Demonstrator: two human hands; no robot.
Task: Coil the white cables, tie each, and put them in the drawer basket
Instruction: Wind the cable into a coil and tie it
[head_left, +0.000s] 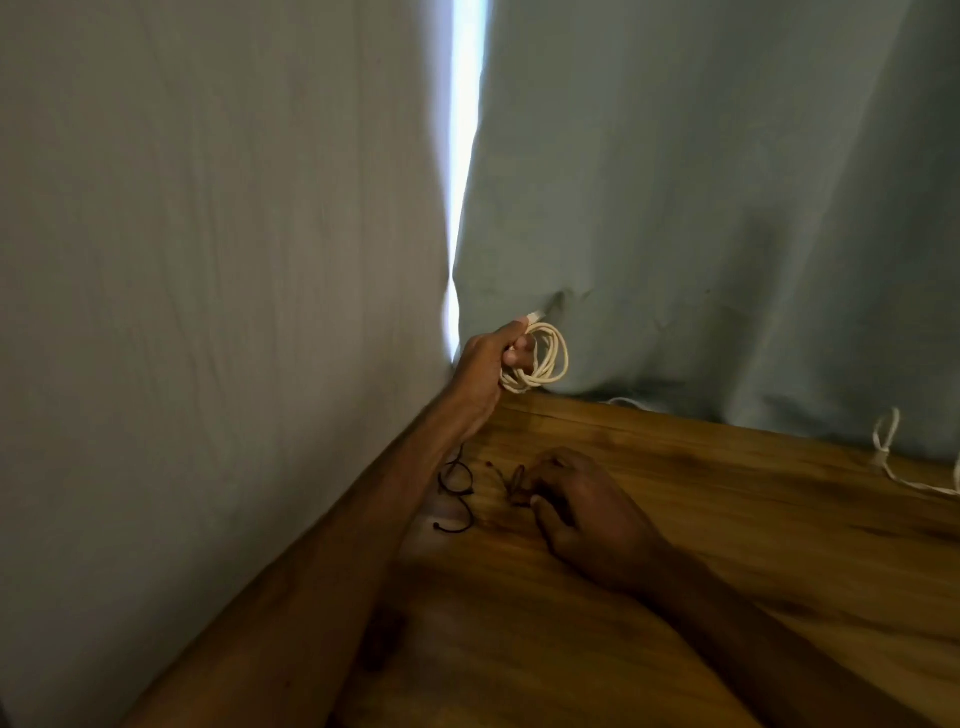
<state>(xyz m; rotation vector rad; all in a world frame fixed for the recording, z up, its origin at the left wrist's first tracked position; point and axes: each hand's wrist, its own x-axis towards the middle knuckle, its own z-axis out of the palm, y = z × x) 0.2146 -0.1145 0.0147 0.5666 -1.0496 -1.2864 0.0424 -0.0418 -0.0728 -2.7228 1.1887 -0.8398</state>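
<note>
My left hand (485, 371) is raised above the far edge of the wooden table (727, 519) and grips a coiled white cable (550, 364), whose plug end pokes out above the fingers. My right hand (576, 501) rests low on the table with fingers curled, pinching a thin dark tie (519, 483). Another dark tie (457, 493) lies looped on the wood just left of it. A second white cable (888, 447) lies loose at the table's far right edge, partly under the curtain. No drawer basket is in view.
Grey-green curtains (701, 208) hang close behind and to the left of the table, with a bright slit of daylight (465, 156) between them. The table's left edge runs diagonally beside the left curtain.
</note>
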